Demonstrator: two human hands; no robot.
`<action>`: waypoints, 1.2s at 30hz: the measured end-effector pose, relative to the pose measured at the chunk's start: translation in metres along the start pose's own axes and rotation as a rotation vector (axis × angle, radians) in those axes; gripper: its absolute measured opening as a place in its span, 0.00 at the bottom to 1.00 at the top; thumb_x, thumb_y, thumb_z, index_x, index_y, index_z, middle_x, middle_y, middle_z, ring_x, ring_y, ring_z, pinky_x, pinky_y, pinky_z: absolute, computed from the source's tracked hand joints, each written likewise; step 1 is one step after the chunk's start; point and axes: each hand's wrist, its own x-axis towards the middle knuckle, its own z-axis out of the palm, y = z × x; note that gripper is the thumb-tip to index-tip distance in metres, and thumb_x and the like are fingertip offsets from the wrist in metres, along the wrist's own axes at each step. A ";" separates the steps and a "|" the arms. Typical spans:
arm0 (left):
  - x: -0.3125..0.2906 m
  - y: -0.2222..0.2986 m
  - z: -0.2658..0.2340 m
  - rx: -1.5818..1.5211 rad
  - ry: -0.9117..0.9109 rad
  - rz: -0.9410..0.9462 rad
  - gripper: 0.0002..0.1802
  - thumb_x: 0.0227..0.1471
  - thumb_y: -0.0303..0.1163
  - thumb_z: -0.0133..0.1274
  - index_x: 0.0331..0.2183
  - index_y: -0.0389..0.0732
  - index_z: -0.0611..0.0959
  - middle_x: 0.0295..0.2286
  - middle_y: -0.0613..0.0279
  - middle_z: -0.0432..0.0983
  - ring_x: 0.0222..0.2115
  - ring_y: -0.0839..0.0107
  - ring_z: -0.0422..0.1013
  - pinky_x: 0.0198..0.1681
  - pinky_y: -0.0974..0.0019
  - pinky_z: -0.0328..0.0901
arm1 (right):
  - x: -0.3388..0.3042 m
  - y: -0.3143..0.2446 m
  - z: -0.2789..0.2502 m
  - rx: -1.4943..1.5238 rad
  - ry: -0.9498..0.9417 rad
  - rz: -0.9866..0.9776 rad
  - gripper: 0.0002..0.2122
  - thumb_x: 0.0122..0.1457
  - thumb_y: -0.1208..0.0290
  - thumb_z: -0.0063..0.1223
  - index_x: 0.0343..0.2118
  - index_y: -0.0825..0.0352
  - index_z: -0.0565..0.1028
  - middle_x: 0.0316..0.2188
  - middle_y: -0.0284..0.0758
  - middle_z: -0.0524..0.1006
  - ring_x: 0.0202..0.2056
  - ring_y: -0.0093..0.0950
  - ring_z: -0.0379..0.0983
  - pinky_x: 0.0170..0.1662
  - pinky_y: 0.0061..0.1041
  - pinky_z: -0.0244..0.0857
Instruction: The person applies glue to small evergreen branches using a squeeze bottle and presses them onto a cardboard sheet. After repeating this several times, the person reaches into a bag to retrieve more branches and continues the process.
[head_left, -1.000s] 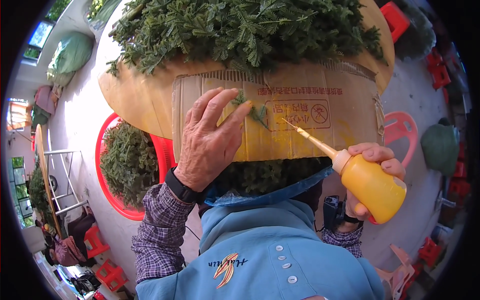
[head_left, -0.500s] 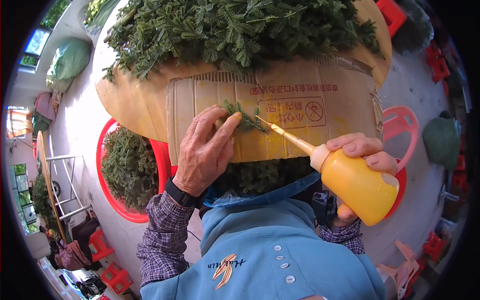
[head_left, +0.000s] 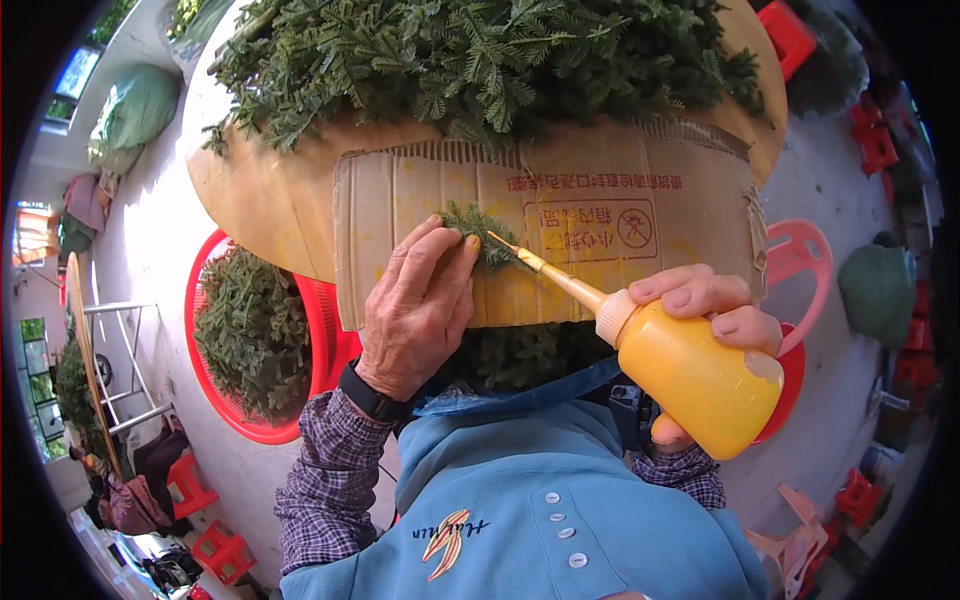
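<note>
A small green fir sprig [head_left: 478, 230] lies on a flattened piece of cardboard [head_left: 600, 285] marked with yellow smears. My left hand [head_left: 415, 305] pinches the sprig at its left side, thumb and forefinger close together. In my right hand [head_left: 715, 305] is a squeeze bottle [head_left: 690, 375] of translucent plastic, filled with yellow. It tilts toward the left, and the tip of its long thin nozzle [head_left: 545, 265] reaches the sprig's right side. Whether the tip touches the needles or hovers just over them, I cannot tell.
A heap of fir cuttings [head_left: 480, 60] covers the far part of a round wooden table [head_left: 260, 210]. More fir fills a red basket [head_left: 205, 390] on the left. A pink plastic chair back [head_left: 805, 260] stands at right. Between my body and the cardboard sits blue plastic [head_left: 520, 392] below dark greenery.
The bottle has shifted left, bringing its nozzle tip further over the sprig. The sprig has turned and sits more upright and compact beside my left fingertips.
</note>
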 end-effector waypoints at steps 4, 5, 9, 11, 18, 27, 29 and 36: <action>-0.001 0.000 0.003 -0.001 0.020 -0.001 0.21 0.43 0.20 0.56 0.43 0.37 0.83 0.46 0.53 0.72 0.50 0.53 0.71 0.53 0.57 0.69 | 0.002 0.002 0.011 0.004 -0.018 0.014 0.30 0.49 0.58 0.71 0.48 0.63 0.63 0.44 0.46 0.71 0.42 0.42 0.73 0.46 0.42 0.74; -0.002 0.001 0.004 -0.007 0.026 -0.008 0.20 0.43 0.20 0.56 0.43 0.37 0.83 0.45 0.53 0.72 0.50 0.53 0.71 0.53 0.57 0.69 | 0.002 0.004 0.013 0.002 -0.022 0.020 0.30 0.49 0.58 0.71 0.47 0.63 0.63 0.44 0.46 0.71 0.43 0.42 0.73 0.46 0.42 0.74; -0.003 0.001 0.004 -0.024 0.039 -0.021 0.21 0.42 0.20 0.57 0.44 0.38 0.83 0.45 0.53 0.72 0.50 0.52 0.71 0.53 0.57 0.69 | -0.003 0.017 0.017 -0.049 -0.059 0.022 0.31 0.49 0.55 0.70 0.48 0.63 0.62 0.44 0.46 0.70 0.42 0.44 0.73 0.45 0.41 0.73; -0.003 0.000 0.005 -0.030 0.044 -0.024 0.21 0.42 0.20 0.57 0.44 0.38 0.83 0.45 0.53 0.72 0.50 0.52 0.71 0.53 0.57 0.69 | -0.003 0.020 0.019 -0.077 -0.077 0.021 0.32 0.49 0.54 0.70 0.48 0.62 0.62 0.44 0.45 0.70 0.41 0.46 0.73 0.44 0.40 0.72; -0.003 0.000 0.005 -0.047 0.048 -0.024 0.22 0.41 0.20 0.57 0.43 0.38 0.83 0.45 0.53 0.72 0.50 0.52 0.71 0.53 0.57 0.69 | -0.002 0.019 0.022 -0.105 -0.081 0.020 0.31 0.49 0.54 0.69 0.48 0.62 0.62 0.44 0.45 0.70 0.41 0.45 0.73 0.44 0.40 0.72; -0.003 -0.002 0.006 -0.042 0.051 -0.014 0.21 0.41 0.20 0.56 0.42 0.37 0.83 0.43 0.53 0.73 0.50 0.53 0.71 0.53 0.57 0.69 | -0.008 0.006 0.016 -0.103 -0.054 0.055 0.29 0.49 0.59 0.71 0.46 0.63 0.63 0.45 0.45 0.71 0.43 0.40 0.73 0.47 0.42 0.74; -0.002 -0.002 0.007 -0.043 0.055 -0.010 0.21 0.41 0.20 0.56 0.42 0.37 0.83 0.43 0.53 0.73 0.50 0.53 0.71 0.53 0.57 0.69 | -0.010 0.003 0.015 -0.090 -0.040 0.074 0.29 0.49 0.58 0.70 0.46 0.62 0.62 0.45 0.45 0.70 0.43 0.39 0.73 0.47 0.42 0.74; 0.001 0.002 0.004 -0.038 0.040 -0.022 0.19 0.42 0.20 0.56 0.41 0.37 0.83 0.42 0.53 0.73 0.49 0.52 0.71 0.52 0.56 0.69 | -0.010 -0.004 0.007 -0.097 -0.027 0.099 0.29 0.49 0.57 0.70 0.46 0.62 0.62 0.45 0.44 0.70 0.42 0.39 0.72 0.47 0.41 0.74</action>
